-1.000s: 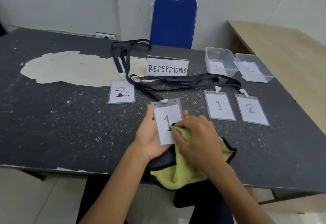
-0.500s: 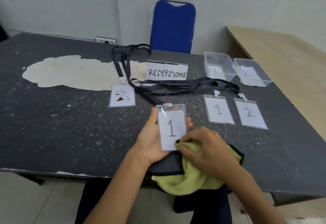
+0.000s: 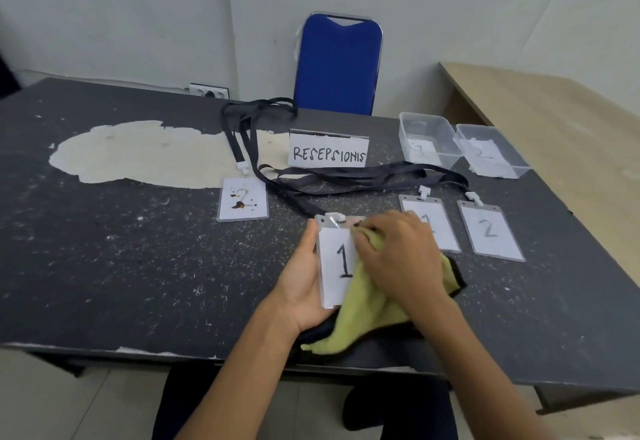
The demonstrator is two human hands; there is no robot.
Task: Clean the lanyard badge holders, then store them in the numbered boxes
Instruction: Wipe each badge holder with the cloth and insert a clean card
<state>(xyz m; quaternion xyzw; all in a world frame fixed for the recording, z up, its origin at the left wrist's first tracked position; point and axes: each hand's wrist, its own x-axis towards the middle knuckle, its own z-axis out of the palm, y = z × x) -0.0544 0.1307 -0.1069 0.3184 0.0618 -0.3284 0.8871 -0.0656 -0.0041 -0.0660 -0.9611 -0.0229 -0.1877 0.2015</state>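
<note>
On speckled table [image 3: 138, 266], right hand [image 3: 398, 259] presses fuzzy cloth [image 3: 367, 308] against holder [image 3: 334, 266].

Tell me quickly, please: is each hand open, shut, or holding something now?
Left hand: holds the holder marked 1.
Right hand: grips the cloth, pressing it on that holder.

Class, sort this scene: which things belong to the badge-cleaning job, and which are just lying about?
Job: held holder 1, stained holder 2, right-side holder 1, right-side holder 2, yellow cloth, box 1, box 2.
Lying about: RESEPSIONIS sign, blue chair, wall socket.
</note>
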